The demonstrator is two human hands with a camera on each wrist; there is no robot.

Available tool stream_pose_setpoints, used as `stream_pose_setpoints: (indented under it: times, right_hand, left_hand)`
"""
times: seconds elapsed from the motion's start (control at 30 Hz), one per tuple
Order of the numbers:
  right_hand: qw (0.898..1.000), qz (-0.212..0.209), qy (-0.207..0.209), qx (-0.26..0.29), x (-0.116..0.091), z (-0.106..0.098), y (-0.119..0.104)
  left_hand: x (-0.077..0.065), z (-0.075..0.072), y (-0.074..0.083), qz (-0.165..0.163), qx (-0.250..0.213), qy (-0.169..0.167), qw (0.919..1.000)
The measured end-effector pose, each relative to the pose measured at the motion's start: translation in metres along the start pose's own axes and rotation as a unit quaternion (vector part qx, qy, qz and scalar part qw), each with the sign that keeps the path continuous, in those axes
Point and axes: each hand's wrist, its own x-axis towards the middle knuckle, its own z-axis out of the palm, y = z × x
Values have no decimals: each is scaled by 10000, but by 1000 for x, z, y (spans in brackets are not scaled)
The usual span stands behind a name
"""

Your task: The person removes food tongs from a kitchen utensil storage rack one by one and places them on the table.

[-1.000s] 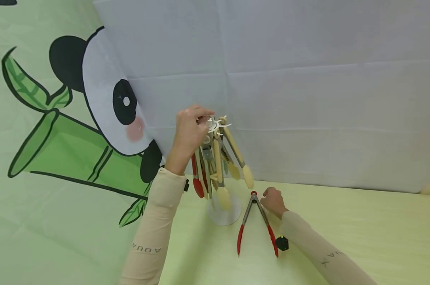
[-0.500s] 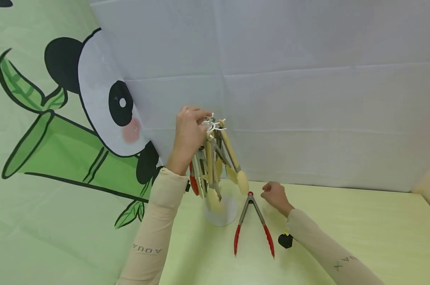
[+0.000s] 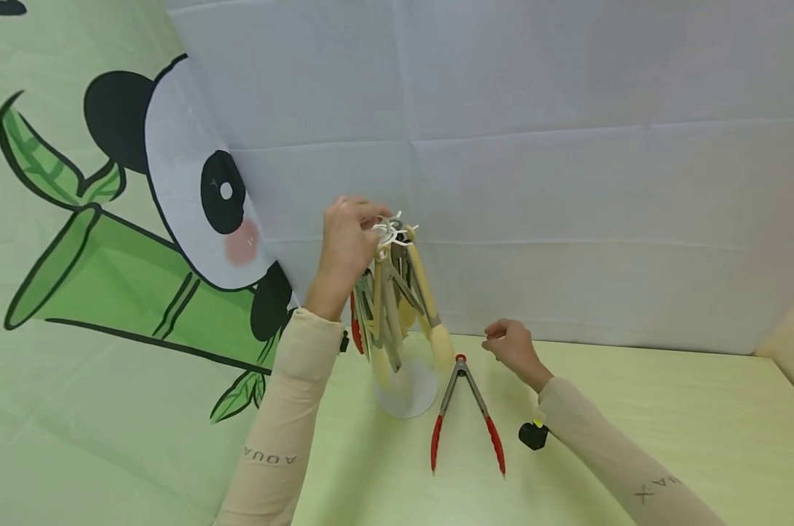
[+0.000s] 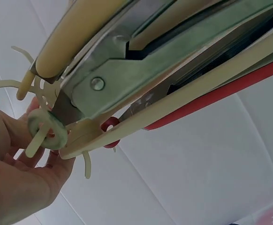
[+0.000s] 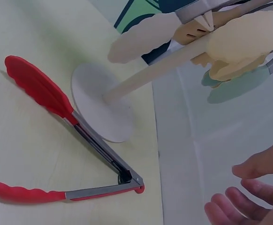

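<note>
A white utensil stand with curved hooks (image 3: pixel 397 234) at its top rises from a round base (image 5: pixel 120 124). Several tongs hang around it, among them cream-tipped tongs (image 3: pixel 424 285) and red-handled tongs (image 3: pixel 355 332). My left hand (image 3: pixel 345 252) grips the hooked top from the left; the left wrist view shows its fingers partly behind the hooks and a pale ring (image 4: pixel 47 129). Relaxed and holding nothing, my right hand (image 3: pixel 515 351) hovers by the back of the table. Near it, red-and-steel tongs (image 5: pixel 96 140) lie spread on the table beside the base.
The pale yellow table (image 3: pixel 646 416) meets a white cloth backdrop (image 3: pixel 567 219) at its back edge. To the left hangs a green cloth with a panda print (image 3: pixel 173 219). A small black device (image 3: pixel 533 435) shows beside the right sleeve.
The stand's top has turned, so the hanging tongs have swung round and the red ones moved partly behind the left arm. My right hand has drawn slightly back from the tongs on the table.
</note>
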Motion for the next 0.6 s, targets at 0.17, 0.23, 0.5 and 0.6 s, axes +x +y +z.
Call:
stream_pose_setpoints:
  times: [0.17, 0.23, 0.5, 0.6]
  right_hand:
    - [9999, -128, 73, 24, -5, -6, -15]
    - [9998, -170, 65, 52, -6, -8, -21]
    - [9990, -325, -23, 310, -9, -15, -43]
    - [9984, -430, -93, 352, -10, -17, -50]
  left_hand:
    - [-7, 3, -3, 85, 114, -309, 9994]
    - [-11, 4, -4, 154, 89, -320, 9993]
    - [-7, -5, -1, 461, -108, -206, 9987]
    - [-4, -7, 1, 450, 35, -203, 9988]
